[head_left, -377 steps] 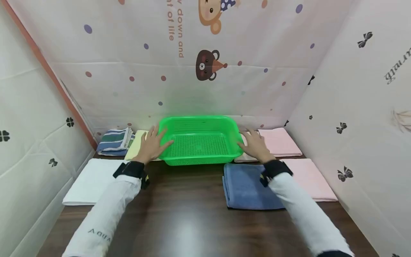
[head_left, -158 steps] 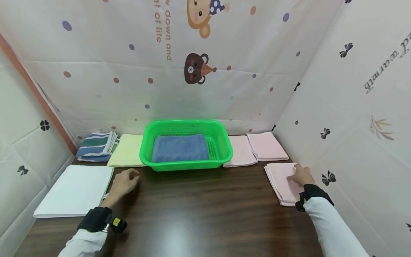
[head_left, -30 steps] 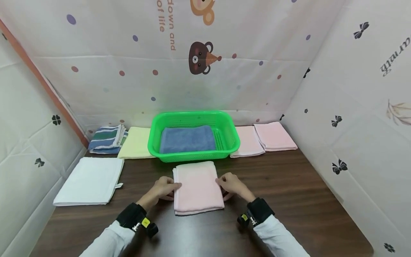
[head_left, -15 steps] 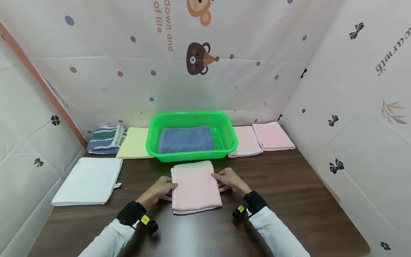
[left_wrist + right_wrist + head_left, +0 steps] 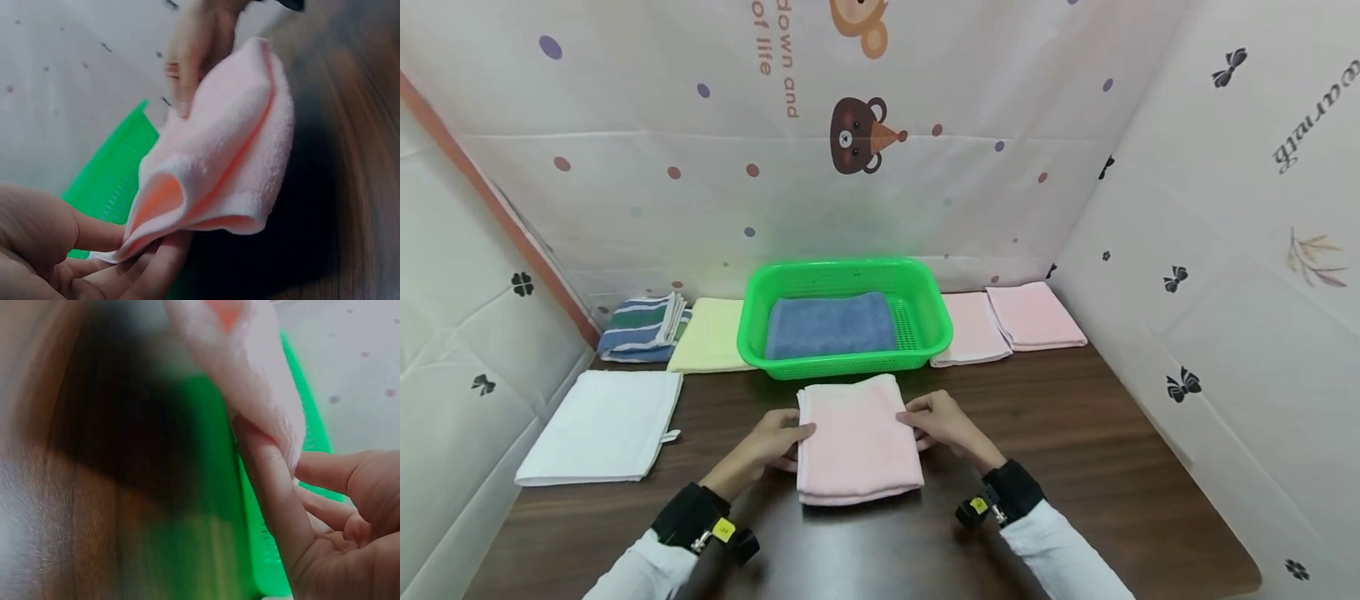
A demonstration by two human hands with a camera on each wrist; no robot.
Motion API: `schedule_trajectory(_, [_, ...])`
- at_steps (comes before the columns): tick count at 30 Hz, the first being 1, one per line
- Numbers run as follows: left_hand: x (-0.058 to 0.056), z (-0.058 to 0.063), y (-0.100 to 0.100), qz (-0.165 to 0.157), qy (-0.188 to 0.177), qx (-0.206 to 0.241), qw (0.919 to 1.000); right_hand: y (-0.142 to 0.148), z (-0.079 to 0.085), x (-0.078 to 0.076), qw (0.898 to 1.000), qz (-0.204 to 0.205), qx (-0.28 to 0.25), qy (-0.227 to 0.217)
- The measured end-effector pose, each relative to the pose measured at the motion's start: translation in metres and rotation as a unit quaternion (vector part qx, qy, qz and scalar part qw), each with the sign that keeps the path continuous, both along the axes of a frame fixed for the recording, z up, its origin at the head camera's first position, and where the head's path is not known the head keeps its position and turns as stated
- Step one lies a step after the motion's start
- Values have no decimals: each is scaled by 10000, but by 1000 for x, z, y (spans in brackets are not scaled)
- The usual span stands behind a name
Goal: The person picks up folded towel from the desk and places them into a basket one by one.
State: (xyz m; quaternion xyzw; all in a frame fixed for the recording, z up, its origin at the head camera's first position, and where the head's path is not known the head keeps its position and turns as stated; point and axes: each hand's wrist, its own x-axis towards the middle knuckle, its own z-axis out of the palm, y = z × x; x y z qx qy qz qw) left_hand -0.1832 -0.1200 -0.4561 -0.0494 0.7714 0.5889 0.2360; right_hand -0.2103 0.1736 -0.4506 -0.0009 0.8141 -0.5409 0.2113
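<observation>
A folded pink towel (image 5: 859, 442) hangs just above the table in front of the green basket, its shadow beneath it. My left hand (image 5: 777, 439) pinches its left edge, thumb on top and fingers under, as the left wrist view shows beside the open fold ends of the towel (image 5: 215, 144). Opposite, my right hand (image 5: 943, 423) pinches the right edge; its thumb and fingers close on the cloth in the right wrist view. The green basket (image 5: 844, 366) stands behind, with a folded blue towel (image 5: 831, 327) lying flat in its left and middle part.
Left of the basket lie a yellow towel (image 5: 709, 336) and a striped blue-green towel (image 5: 640, 327). A white towel (image 5: 602, 427) lies nearer on the left. Two pink towels, one beside the basket (image 5: 972, 327) and one farther right (image 5: 1036, 315), lie along the back wall.
The blue towel went from the right of the table into the basket. The front-right pink towel came to the middle, gripped by both hands, and is now raised slightly.
</observation>
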Motion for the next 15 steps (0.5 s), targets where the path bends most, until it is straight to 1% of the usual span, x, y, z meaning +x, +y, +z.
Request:
schedule_trajectory(2, [4,5,-5,-155,-55,341,9993,5,6,6,9998,94,-195,-51])
schedule_trajectory(5, [9,15,-11,-450,-124,798,9957,11,16,14,9984,237,-507,-99])
schedule_trajectory(8, [5,29,-14,-582,-80,1020,9931,14,31,15,9968,274,-743,90])
schedule_trajectory(11, [-7,45,-12,-574,-3,985,9935,14,46,8,9954,182,-838,423])
schedule_trajectory(13, [-19,55,-9,-549,44,888,9945,15,53,0,9949,57,-842,549])
schedule_trajectory(15, [-33,63,-7,-565,96,740,9956,17,60,-12,9941,-54,-847,671])
